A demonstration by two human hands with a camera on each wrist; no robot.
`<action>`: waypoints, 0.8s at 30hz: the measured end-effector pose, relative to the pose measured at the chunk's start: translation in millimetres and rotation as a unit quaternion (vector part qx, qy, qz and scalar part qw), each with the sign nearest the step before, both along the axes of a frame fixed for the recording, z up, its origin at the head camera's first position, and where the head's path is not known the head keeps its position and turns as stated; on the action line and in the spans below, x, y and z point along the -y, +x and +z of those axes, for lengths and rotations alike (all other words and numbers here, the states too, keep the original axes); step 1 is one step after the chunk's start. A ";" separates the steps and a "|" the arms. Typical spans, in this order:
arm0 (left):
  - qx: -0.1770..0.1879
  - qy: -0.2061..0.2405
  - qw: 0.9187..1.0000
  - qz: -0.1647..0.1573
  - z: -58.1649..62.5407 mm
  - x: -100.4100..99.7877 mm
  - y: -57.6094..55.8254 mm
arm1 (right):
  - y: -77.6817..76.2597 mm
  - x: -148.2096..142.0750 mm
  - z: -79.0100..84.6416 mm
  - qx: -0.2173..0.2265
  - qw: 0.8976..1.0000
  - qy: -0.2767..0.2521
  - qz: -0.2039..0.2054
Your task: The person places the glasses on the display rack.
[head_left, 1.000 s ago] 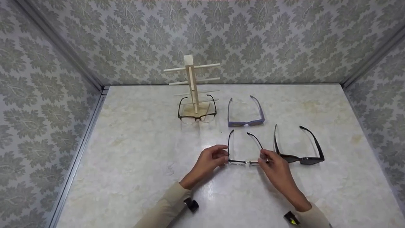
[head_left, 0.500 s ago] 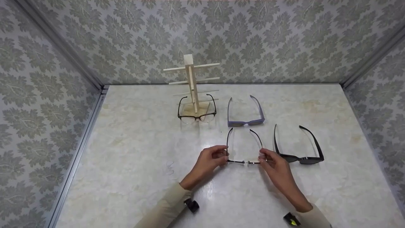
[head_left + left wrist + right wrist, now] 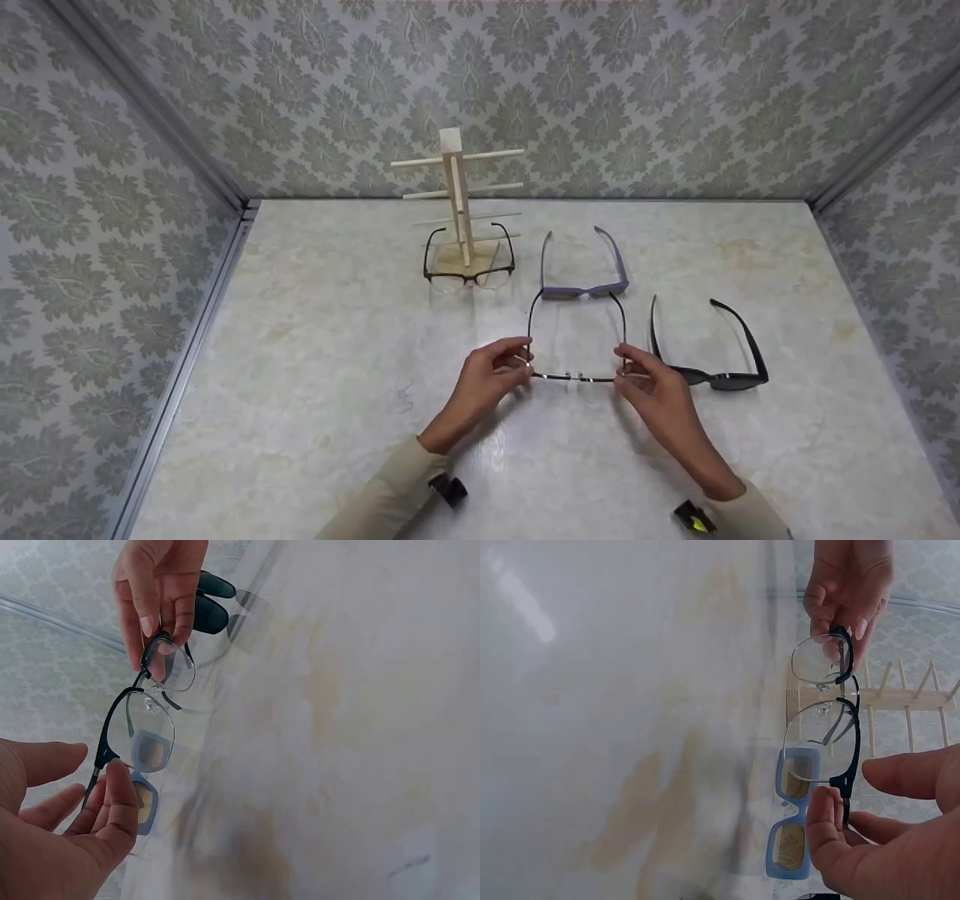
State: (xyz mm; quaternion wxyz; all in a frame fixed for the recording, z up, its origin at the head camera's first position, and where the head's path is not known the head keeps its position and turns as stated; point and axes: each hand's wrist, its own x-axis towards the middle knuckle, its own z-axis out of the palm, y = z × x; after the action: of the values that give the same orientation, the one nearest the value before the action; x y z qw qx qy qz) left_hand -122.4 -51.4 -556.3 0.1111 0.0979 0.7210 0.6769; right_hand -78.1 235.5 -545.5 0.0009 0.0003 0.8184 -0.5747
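Both hands hold one pair of half-rim eyeglasses (image 3: pixel 555 376) with dark upper rims and clear lenses. At one end of the frame, near the hinge, the left hand (image 3: pixel 484 381) pinches it between thumb and fingers. Thumb and fingers of the right hand (image 3: pixel 661 394) pinch the opposite end. The temples are unfolded and point away from the person. In the left wrist view the eyeglasses (image 3: pixel 107 724) appear held above the tabletop. Just beyond the temple tips lie lavender sunglasses (image 3: pixel 571 293). Black sunglasses (image 3: pixel 739 381) lie beside the right hand.
A wooden eyewear stand (image 3: pixel 459 202) with several crossbars stands toward the back of the marbled table (image 3: pixel 300 360). Dark-topped eyeglasses (image 3: pixel 470 279) sit open at its base. Patterned panels (image 3: pixel 517 90) enclose the table at the back and both sides.
The held eyeglasses have shifted slightly left and away from the person, and seem raised. Their temples now look more evenly spread. Both hands keep their hold; the other eyewear stays put.
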 end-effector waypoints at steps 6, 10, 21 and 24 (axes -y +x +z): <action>-0.008 0.014 1.000 0.021 5.9 4.8 3.6 | -1.9 5.4 5.4 -0.021 0.999 -0.034 0.010; -0.017 0.016 0.999 0.033 12.0 8.2 5.1 | -3.0 10.0 10.3 -0.027 0.997 -0.076 0.010; -0.061 0.033 0.997 0.039 28.5 19.1 12.5 | -6.0 15.1 21.5 -0.030 0.990 -0.136 0.023; -0.069 0.031 0.996 0.043 33.3 22.6 13.8 | -7.8 16.9 24.0 -0.040 0.988 -0.145 0.035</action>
State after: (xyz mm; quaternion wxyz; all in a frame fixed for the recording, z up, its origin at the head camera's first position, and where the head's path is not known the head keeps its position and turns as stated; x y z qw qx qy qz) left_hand -108.6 -74.0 -522.9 0.0288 0.1172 0.7090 0.6948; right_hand -85.8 218.6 -521.5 -0.0111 -0.0515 0.7256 -0.6861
